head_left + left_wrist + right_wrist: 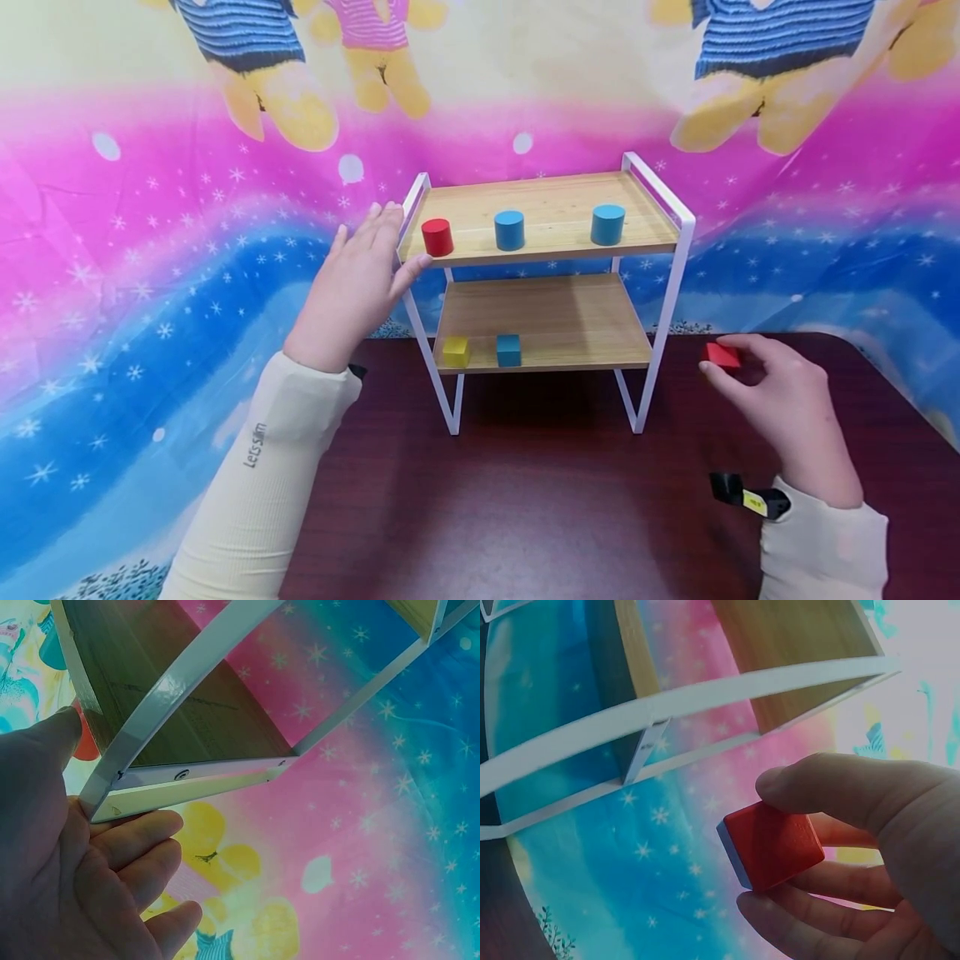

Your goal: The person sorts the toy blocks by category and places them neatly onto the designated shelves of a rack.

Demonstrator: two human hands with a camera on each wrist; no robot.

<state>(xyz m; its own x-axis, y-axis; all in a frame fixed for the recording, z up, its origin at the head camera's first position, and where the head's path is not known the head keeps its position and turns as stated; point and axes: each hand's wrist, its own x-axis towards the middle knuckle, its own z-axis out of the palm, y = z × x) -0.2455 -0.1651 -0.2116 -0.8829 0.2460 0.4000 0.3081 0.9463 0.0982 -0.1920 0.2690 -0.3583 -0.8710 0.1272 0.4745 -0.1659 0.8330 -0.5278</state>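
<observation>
My right hand point(795, 400) pinches a red cube point(722, 356) between thumb and fingers, to the right of the two-tier shelf. In the right wrist view, the cube point(774, 844) shows a bluish side face. My left hand point(352, 287) lies with fairly straight fingers against the shelf's upper left corner, the white frame point(161, 694) between thumb and fingers. A red cylinder point(438, 238) stands near its thumb on the top board point(540, 193). Two blue cylinders, one in the middle point(509, 231) and one at the right point(608, 225), share that board.
On the lower board point(547, 304) sit a yellow cube point(456, 352) and a blue cube point(508, 350), towards the left. The shelf's white legs point(667, 325) stand on a dark red-brown table point(510, 500). Behind hangs a printed cloth point(225, 225) with bears and snowflakes.
</observation>
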